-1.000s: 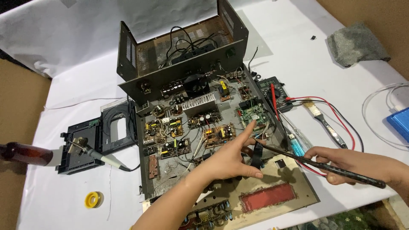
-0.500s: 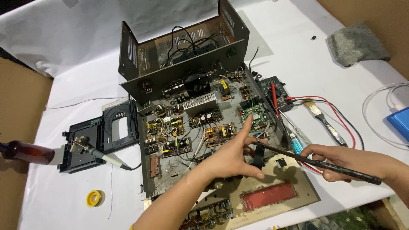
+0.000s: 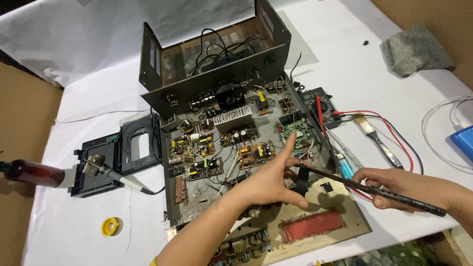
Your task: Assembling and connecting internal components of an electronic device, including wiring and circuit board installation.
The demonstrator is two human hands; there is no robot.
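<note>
Head view, looking down on a white-covered table (image 3: 404, 83). An opened electronic chassis (image 3: 221, 148) lies flat in the middle, its lid (image 3: 212, 54) tipped up at the far side, boards and wires exposed.

Left hand (image 3: 268, 182): reaches in from the bottom edge, over the chassis. Index finger extended, its tip touching or just short of a small green circuit board (image 3: 294, 129) at the right side of the chassis; cannot tell which. Other fingers curled loosely, thumb out to the right; nothing clamped in this hand.

Right hand (image 3: 399, 184): comes in from the right edge, fingers closed around a long dark rod-shaped tool (image 3: 364, 188). Tool runs nearly level, pointing left; its tip lies just beside the left hand's thumb, above the tan front panel (image 3: 315, 221) with the red window.

Surroundings:
- Multimeter (image 3: 318, 101) just right of the chassis, red and black leads trailing across the table.
- Paintbrush (image 3: 377, 138) lying beyond the right hand.
- Grey cloth (image 3: 416, 49) at far right corner.
- Blue box (image 3: 463, 140) at the right edge with a white cable.
- Black disc-tray frame (image 3: 116, 152) left of the chassis, a soldering iron (image 3: 116, 176) resting across it.
- Brown bottle (image 3: 32, 172) on its side at the left edge.
- Yellow tape roll (image 3: 111, 226) near the lower left.
</note>
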